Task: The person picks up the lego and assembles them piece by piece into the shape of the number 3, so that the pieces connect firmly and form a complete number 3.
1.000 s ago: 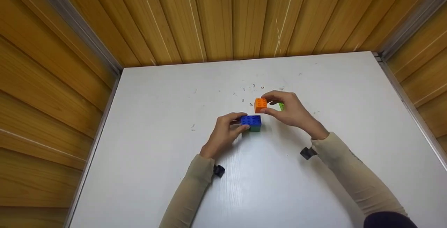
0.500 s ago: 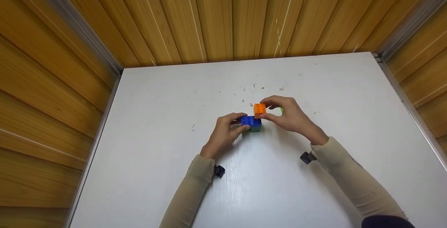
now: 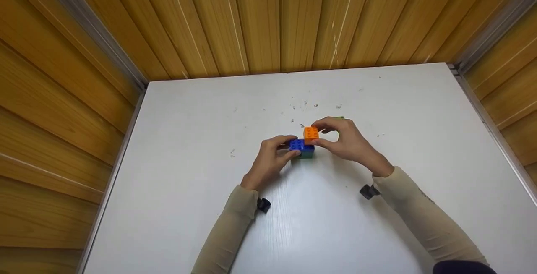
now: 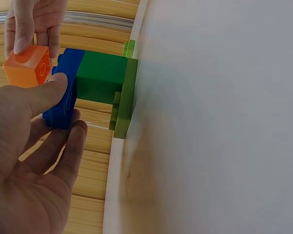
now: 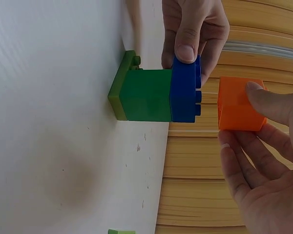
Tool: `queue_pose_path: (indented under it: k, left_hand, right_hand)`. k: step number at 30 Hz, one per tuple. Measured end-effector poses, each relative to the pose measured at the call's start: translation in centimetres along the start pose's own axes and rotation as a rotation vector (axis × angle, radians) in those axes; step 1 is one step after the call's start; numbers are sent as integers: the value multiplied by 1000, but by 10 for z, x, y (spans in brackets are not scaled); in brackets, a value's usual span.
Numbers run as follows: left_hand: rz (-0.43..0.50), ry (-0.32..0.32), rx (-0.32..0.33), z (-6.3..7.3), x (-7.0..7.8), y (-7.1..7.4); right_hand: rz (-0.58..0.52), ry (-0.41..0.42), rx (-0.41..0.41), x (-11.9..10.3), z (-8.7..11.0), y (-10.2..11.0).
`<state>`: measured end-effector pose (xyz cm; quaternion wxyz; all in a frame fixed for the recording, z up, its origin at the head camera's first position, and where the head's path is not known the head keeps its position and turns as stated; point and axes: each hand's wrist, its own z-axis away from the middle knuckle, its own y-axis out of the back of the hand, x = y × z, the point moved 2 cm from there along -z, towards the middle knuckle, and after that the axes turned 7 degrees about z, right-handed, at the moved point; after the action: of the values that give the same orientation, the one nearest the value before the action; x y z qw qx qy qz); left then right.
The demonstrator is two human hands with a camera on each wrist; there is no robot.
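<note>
My left hand (image 3: 265, 161) pinches the blue brick (image 4: 67, 105) between thumb and fingers. That blue brick sits on a green brick (image 5: 147, 95), which stands on a flat light green brick (image 4: 127, 105) resting on the table. In my right hand (image 3: 347, 140) is an orange brick (image 5: 240, 103), held by thumb and fingers with its studs up. It hangs over the right end of the blue brick; the right wrist view shows a small gap between the orange brick and the blue studs.
Behind the right hand a small light green piece (image 3: 340, 118) lies on the white table (image 3: 188, 181), mostly hidden by that hand. Dark marks dot the tabletop beyond the bricks. Wood-patterned walls (image 3: 260, 26) rise along the table's back and sides.
My right hand has brought the orange brick toward me and slightly left, from behind the stack to over the blue brick's right end. My left hand keeps its hold in place.
</note>
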<state>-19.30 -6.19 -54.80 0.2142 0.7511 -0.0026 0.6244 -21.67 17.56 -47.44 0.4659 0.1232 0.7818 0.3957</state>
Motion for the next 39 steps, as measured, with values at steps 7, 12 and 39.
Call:
queue_pose_path:
  k: [7, 12, 39]
  left_hand:
    - [-5, 9, 3, 0, 1, 0]
    - [3, 6, 2, -1, 1, 0]
    - [33, 4, 13, 1, 1, 0]
  right_hand:
    - [-7, -23, -4, 5, 2, -5]
    - [-11, -51, -11, 7, 3, -7]
    - [-18, -48, -24, 4, 4, -14]
